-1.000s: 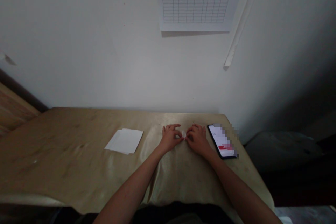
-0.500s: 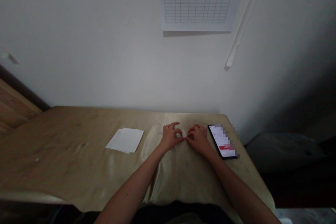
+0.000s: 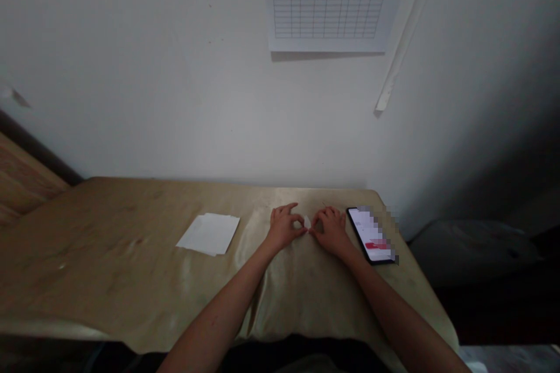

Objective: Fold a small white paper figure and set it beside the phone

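Both my hands rest close together on the tan table point(image 3: 109, 256), near its far right part. My left hand point(image 3: 283, 228) and my right hand point(image 3: 331, 231) each pinch a small white piece of paper point(image 3: 307, 222) that shows between their fingertips. Most of that piece is hidden by my fingers. A lit phone point(image 3: 371, 235) lies just to the right of my right hand.
A small stack of white paper sheets point(image 3: 209, 233) lies on the table to the left of my hands. A gridded chart point(image 3: 330, 0) hangs on the white wall behind. A white strip point(image 3: 400, 41) leans on the wall. Dark space lies beyond the table's right edge.
My hands stay almost in place, pinching the small paper. The view has shifted very slightly.
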Demonstrator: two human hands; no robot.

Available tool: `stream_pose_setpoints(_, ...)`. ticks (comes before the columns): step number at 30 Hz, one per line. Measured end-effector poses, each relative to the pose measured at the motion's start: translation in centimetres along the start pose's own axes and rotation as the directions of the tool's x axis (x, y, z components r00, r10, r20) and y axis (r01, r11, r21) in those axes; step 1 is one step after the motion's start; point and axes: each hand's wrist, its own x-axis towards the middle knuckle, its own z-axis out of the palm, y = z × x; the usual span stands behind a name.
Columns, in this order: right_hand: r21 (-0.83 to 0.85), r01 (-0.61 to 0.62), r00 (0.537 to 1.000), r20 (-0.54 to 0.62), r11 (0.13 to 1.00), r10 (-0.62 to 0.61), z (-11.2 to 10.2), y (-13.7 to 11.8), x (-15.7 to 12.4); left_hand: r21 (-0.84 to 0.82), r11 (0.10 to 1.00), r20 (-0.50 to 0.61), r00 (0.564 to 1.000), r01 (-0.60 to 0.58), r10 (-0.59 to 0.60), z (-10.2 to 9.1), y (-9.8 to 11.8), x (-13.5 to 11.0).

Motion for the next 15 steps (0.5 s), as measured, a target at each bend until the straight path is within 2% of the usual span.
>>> stream_pose_setpoints(10,0.055,0.012,0.999,-0.030,0.998,-0.011,0.09,0.55,0.25,-0.003,0.999,0.023,0.999,-0.045,0.045,-0.41,0.49,-0.40)
stream_pose_setpoints(15,0.092,0.007,0.999,-0.047,0.996,-0.002,0.12,0.77,0.37,-0.024,1.000,0.037,0.999,-0.015,0.016,-0.68,0.64,-0.44)
